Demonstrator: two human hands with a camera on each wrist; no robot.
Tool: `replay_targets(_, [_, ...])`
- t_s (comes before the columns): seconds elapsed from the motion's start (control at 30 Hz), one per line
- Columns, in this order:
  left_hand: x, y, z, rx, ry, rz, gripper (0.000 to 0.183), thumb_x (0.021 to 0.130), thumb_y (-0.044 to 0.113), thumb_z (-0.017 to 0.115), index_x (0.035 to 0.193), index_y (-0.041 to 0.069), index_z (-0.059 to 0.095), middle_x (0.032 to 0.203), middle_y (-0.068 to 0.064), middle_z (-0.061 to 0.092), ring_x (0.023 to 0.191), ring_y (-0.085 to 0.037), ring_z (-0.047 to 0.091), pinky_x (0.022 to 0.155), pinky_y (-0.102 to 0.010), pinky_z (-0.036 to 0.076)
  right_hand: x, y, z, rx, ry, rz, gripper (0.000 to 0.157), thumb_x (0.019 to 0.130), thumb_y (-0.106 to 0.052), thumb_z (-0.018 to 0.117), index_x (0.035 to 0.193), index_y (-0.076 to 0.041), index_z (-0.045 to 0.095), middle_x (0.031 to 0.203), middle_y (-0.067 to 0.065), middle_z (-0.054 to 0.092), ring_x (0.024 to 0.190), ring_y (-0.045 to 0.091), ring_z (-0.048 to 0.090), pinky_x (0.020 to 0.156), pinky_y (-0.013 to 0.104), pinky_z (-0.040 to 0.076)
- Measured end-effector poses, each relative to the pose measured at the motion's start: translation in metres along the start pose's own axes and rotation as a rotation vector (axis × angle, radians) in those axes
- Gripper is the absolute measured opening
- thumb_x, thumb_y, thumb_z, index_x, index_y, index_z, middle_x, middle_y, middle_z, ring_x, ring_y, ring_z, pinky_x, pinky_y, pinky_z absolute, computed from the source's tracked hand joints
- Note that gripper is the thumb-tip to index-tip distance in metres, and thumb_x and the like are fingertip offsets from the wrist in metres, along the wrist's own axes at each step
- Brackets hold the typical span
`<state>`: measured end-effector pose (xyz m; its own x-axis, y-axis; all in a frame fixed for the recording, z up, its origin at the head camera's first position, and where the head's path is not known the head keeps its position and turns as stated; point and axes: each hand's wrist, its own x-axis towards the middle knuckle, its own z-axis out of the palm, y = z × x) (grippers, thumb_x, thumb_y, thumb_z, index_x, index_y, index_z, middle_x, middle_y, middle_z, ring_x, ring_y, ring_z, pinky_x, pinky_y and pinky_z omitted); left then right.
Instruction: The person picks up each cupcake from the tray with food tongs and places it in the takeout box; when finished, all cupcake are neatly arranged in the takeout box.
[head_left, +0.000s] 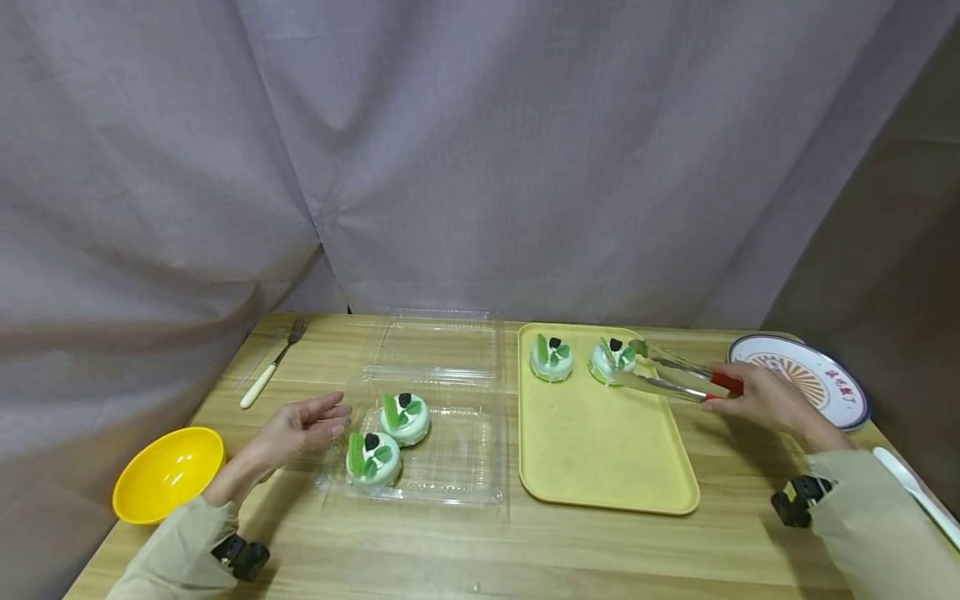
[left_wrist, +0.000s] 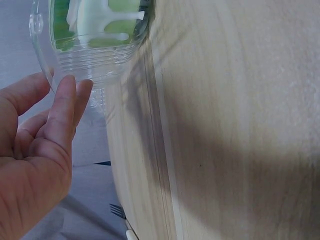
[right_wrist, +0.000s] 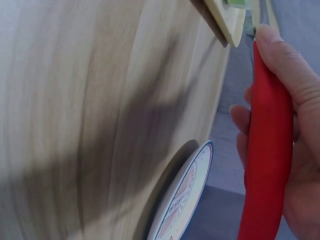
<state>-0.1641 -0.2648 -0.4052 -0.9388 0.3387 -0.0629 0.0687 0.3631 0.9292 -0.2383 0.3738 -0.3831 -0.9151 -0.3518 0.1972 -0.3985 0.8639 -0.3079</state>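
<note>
My right hand (head_left: 765,402) grips the red-handled metal tongs (right_wrist: 267,145) over the yellow tray's right side. The tongs' tips stand on either side of the right-hand cake (head_left: 611,362), a pale green round one with a dark berry and leaves. A similar cake (head_left: 551,360) sits to its left on the tray (head_left: 600,450). My left hand (head_left: 300,429), its fingers extended, is at the left side of the clear plastic container (head_left: 465,454); in the left wrist view its fingertips reach the rim. Inside that container are two more such cakes (head_left: 373,460), close together at the left.
The container's lid (head_left: 438,346) lies folded back behind it. On the left are a yellow bowl (head_left: 168,475) and a fork (head_left: 262,383) with a cream handle. A patterned plate (head_left: 840,383) and a white utensil (head_left: 911,483) lie at the right; a grey curtain hangs behind.
</note>
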Motion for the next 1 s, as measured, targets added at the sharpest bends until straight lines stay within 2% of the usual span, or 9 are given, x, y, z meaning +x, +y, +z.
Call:
replay_targets(0.33, [0.0009, -0.0019, -0.0001, -0.012, -0.009, 0.002, 0.063, 0.098, 0.008, 0.056, 0.146, -0.018, 0.023, 0.143, -0.040, 0.039, 0.126, -0.048, 0.050, 0.091, -0.019, 0.055, 0.0081, 0.0021, 0.0055, 0.052, 0.029, -0.096, 0.051, 0.072, -0.014, 0.085, 0.115, 0.007, 0.065, 0.072, -0.003, 0.062, 0.061, -0.008, 0.041, 0.050, 0.019, 0.038])
replay_targets(0.53, [0.0010, -0.0040, -0.0022, -0.036, -0.011, 0.001, 0.064, 0.098, 0.006, 0.055, 0.145, -0.020, 0.021, 0.142, -0.041, 0.039, 0.121, -0.027, 0.060, 0.091, -0.012, 0.052, 0.0095, -0.0013, 0.0081, 0.075, 0.030, -0.091, 0.052, 0.072, -0.013, 0.085, 0.114, 0.008, 0.065, 0.077, 0.002, 0.068, 0.064, -0.008, 0.043, 0.052, 0.019, 0.040])
replay_targets(0.77, [0.0009, -0.0042, -0.0020, -0.049, -0.009, 0.006, 0.065, 0.097, 0.007, 0.056, 0.145, -0.020, 0.021, 0.142, -0.041, 0.038, 0.115, -0.009, 0.062, 0.091, -0.011, 0.051, 0.0092, -0.0044, 0.0084, 0.069, 0.020, -0.079, 0.052, 0.072, -0.013, 0.085, 0.116, 0.007, 0.065, 0.079, 0.004, 0.069, 0.065, -0.008, 0.044, 0.053, 0.019, 0.041])
replay_targets(0.87, [0.0008, -0.0040, -0.0015, -0.042, -0.007, 0.006, 0.064, 0.097, 0.006, 0.056, 0.145, -0.020, 0.021, 0.142, -0.042, 0.039, 0.118, -0.019, 0.062, 0.091, -0.011, 0.051, 0.0095, -0.0046, 0.0092, 0.056, 0.022, -0.066, 0.052, 0.073, -0.015, 0.085, 0.116, 0.005, 0.065, 0.079, 0.003, 0.069, 0.065, -0.008, 0.044, 0.054, 0.019, 0.041])
replay_targets(1.0, [0.0010, -0.0036, -0.0010, -0.031, -0.003, 0.006, 0.063, 0.097, 0.006, 0.055, 0.145, -0.019, 0.022, 0.142, -0.041, 0.039, 0.126, -0.047, 0.050, 0.091, -0.014, 0.052, 0.0062, -0.0061, 0.0101, 0.045, 0.021, -0.036, 0.052, 0.074, -0.018, 0.084, 0.117, 0.005, 0.065, 0.078, 0.002, 0.068, 0.064, -0.007, 0.044, 0.054, 0.020, 0.042])
